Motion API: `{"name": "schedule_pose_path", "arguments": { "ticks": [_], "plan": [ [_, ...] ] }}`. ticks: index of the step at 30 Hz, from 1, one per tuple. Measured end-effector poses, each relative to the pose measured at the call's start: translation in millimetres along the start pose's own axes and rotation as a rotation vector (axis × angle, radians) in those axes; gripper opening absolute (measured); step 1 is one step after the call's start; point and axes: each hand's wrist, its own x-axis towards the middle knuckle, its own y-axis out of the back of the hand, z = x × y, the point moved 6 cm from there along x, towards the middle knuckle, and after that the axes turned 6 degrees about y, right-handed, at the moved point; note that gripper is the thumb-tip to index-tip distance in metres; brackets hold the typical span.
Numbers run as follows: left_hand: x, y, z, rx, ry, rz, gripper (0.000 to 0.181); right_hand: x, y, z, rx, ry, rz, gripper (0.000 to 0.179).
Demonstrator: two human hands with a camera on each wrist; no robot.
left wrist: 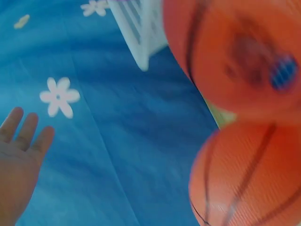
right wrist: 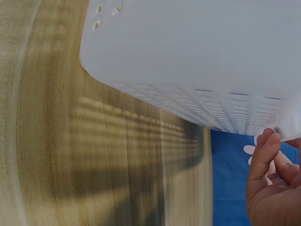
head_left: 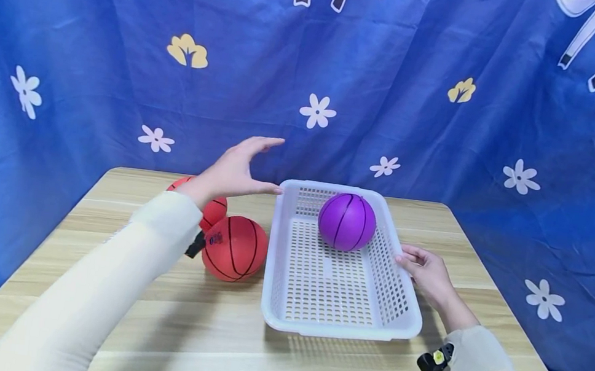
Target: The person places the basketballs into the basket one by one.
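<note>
A white plastic basket (head_left: 322, 324) with perforated walls is in the middle of the head view, a purple basketball (head_left: 347, 222) inside toward its far end. My right hand (head_left: 427, 274) pinches the basket's right rim between thumb and fingers; the right wrist view shows the hand (right wrist: 277, 188) at that rim. My left hand (head_left: 235, 168) is raised with thumb and fingers spread, holding nothing, its thumb tip close to the basket's far left corner. Below the left forearm are a red basketball (head_left: 236, 249) and a second red basketball (head_left: 213, 212), partly hidden by the wrist.
The light wooden table (head_left: 188, 345) ends at a blue cloth backdrop (head_left: 249, 80) printed with flowers and animal legs. The cloth hangs behind the table and along both sides. The basket's shadow (right wrist: 117, 141) lies on the wood in the right wrist view.
</note>
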Motion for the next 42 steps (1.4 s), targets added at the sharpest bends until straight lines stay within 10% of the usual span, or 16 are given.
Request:
{"name": "schedule_pose_path", "arguments": {
  "ticks": [18,42],
  "plan": [
    [-52.4,43.4,-87.8,0.056,0.160,0.059,0.085,0.5,-0.3,1.9,0.006,0.004,0.007,0.049],
    [-109.9,23.4,-171.9,0.057,0.333,0.016,0.098,0.2,-2.0,2.2,0.035,0.024,-0.006,0.053]
  ]
}}
